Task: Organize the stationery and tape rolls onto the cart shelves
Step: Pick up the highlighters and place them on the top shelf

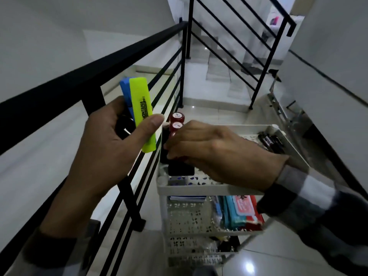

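On cart top shelf (209, 189): right hand (215, 150) fingers curled around red-capped markers (177, 122). Left hand (111, 144) grips yellow highlighter (141, 110), blue highlighter (125, 92).

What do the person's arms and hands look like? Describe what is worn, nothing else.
Both hands, the left hand and the right hand, are bare: no gloves, rings or watch show. Each arm wears a long checked sleeve in grey, white and dark squares, the left sleeve and the right sleeve, reaching the wrist.

There were two highlighters, one yellow highlighter (142, 114) and one blue highlighter (125, 92). Two red caps (177, 121) showed. The white cart (209, 189) had three shelves. Two hands were in view.
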A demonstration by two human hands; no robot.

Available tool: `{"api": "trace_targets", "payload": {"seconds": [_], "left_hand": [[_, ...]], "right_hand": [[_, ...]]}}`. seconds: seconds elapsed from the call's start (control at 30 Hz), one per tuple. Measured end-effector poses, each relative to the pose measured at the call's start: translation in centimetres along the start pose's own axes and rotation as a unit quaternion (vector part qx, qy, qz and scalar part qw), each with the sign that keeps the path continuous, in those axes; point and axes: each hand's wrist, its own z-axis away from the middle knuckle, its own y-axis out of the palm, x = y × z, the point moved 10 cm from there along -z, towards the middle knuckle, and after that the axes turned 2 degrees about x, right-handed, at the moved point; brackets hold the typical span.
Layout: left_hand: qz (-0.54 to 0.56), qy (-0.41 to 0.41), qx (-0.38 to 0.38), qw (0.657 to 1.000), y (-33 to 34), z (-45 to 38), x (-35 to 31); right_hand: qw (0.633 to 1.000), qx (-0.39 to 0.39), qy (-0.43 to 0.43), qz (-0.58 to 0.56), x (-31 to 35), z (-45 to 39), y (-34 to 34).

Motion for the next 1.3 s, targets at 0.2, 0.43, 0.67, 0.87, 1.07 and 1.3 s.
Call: {"api": "trace_targets", "payload": {"seconds": [0.2,0.43,0.67,0.87,1.07,1.3], "left_hand": [[-0.009,-0.001,-0.012,1.0,-0.6,-1.0,-0.7],[0.007,0.028,0.018,0.999,1.0,-2.2,-2.7],[-0.014,0.056,0.022,0.998,1.7,-3.4,-4.9],[-0.031,0.051,0.048,0.997,2.5,-3.6,-5.3],[-0.019,0.062,0.139,0.988,6.9,-4.3,-7.3],[-0.054,0.047,0.257,0.964,11.9,-5.6,-5.6]], "right_hand": [[0.999,-0.013,-0.027,0.036,-0.3,-0.7,1.1],[1.0,-0.001,-0.008,0.022,-1.6,0.5,0.8],[1.0,-0.004,-0.02,-0.007,-1.5,-0.7,0.7],[0.996,-0.077,0.034,-0.034,-2.4,0.3,-1.5],[0.88,-0.258,0.24,-0.319,-9.2,3.3,-9.1],[0.856,-0.192,0.26,-0.403,-11.1,4.6,-6.9]]}}
